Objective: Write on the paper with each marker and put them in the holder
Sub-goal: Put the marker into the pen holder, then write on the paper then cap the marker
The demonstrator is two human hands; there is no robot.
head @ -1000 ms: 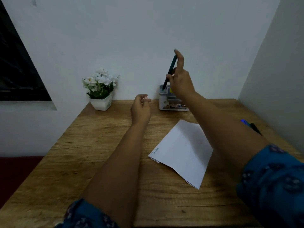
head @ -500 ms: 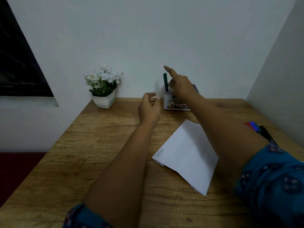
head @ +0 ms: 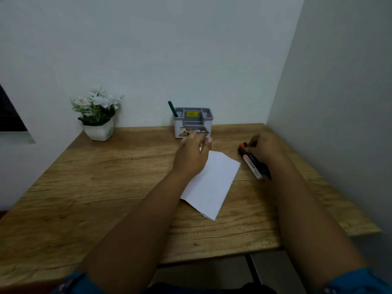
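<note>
On the counter [head: 106, 187], the left hand [head: 192, 154] hovers loosely curled over the white folded paper [head: 212, 183]. Right hand [head: 265, 148] rests on red-capped marker [head: 251, 161]; its grip cannot be told. Green marker [head: 172, 109] stands in the grey holder [head: 193, 123].

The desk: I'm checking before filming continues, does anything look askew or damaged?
Nothing damaged or spilled. The paper lies skewed to the table edge, and the green marker leans in the holder; both look ordinary.
</note>
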